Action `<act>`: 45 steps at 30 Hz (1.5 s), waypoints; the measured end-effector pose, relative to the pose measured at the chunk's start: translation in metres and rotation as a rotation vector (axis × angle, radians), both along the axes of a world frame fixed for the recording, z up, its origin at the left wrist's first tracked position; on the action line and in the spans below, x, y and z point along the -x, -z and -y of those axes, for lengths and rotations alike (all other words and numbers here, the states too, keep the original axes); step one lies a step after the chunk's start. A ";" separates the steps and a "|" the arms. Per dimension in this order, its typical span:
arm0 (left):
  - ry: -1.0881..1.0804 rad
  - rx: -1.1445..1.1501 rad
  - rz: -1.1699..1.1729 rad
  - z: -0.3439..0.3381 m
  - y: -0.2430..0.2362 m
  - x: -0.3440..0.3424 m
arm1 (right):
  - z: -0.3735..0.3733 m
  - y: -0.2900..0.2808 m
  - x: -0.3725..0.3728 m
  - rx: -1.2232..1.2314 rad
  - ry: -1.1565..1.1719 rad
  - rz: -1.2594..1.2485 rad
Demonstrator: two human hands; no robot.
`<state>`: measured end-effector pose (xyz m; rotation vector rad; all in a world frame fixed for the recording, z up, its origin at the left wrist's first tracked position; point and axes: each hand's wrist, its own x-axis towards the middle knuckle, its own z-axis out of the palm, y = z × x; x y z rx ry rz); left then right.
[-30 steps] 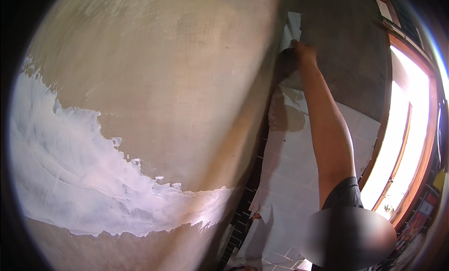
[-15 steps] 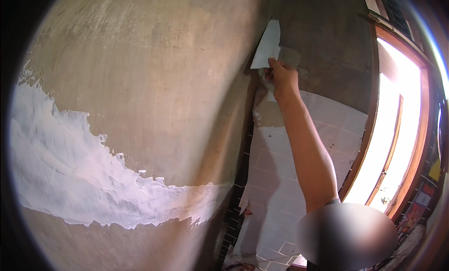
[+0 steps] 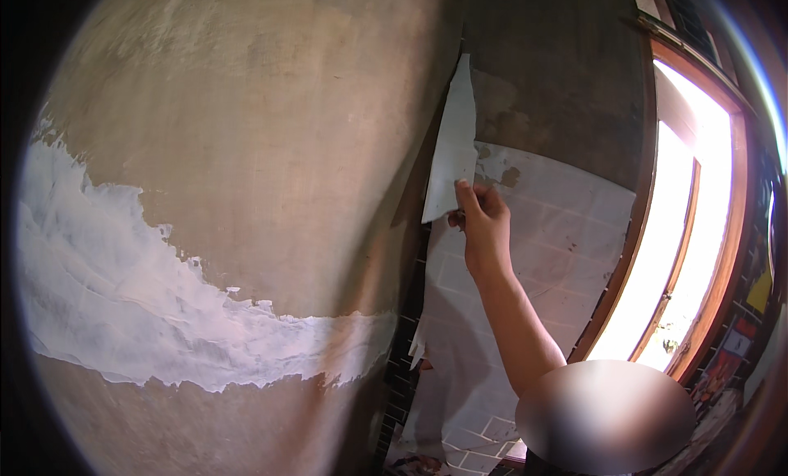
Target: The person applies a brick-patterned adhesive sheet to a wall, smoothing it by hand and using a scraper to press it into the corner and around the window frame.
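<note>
Neither of my hands is in view. A bare forearm [image 3: 517, 328] rises from the lower right, where a blurred round patch hides what lies behind it; I take it for another person's arm. Its hand [image 3: 484, 217] is closed, pinching the lower edge of a torn white sheet [image 3: 454, 139] between thumb and fingers. This piece narrows to a point at the top and stands along the dark corner between two walls. Behind the hand, a pale wall covering with a brick pattern [image 3: 558, 230] hangs on the right wall, ragged at its left edge.
The left wall [image 3: 271, 164] is bare brown plaster, crossed by a broad band of white filler [image 3: 131, 295] with rough edges. On the right, bright light comes through a wooden-framed opening [image 3: 689, 221]. Dark brick-patterned covering [image 3: 400, 353] shows in the lower corner.
The other person's hand has moved down and slightly left, bringing the white sheet with it. More of the sheet's length shows above the hand. The view has shifted slightly.
</note>
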<state>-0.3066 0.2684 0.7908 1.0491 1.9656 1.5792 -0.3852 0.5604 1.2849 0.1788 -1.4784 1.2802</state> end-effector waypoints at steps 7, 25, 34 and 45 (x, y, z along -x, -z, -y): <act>0.048 -0.072 -0.008 -0.023 0.003 0.013 | 0.004 0.047 -0.042 -0.079 0.042 0.070; 0.026 -0.310 0.233 -0.073 -0.095 0.030 | 0.002 0.304 -0.183 -0.505 -0.269 1.123; -0.536 -0.312 -0.681 -0.059 -0.058 0.018 | -0.024 0.269 -0.179 -0.460 -0.387 0.848; -0.678 -0.507 -0.940 0.020 -0.097 0.066 | -0.048 -0.109 0.002 -0.426 0.392 0.125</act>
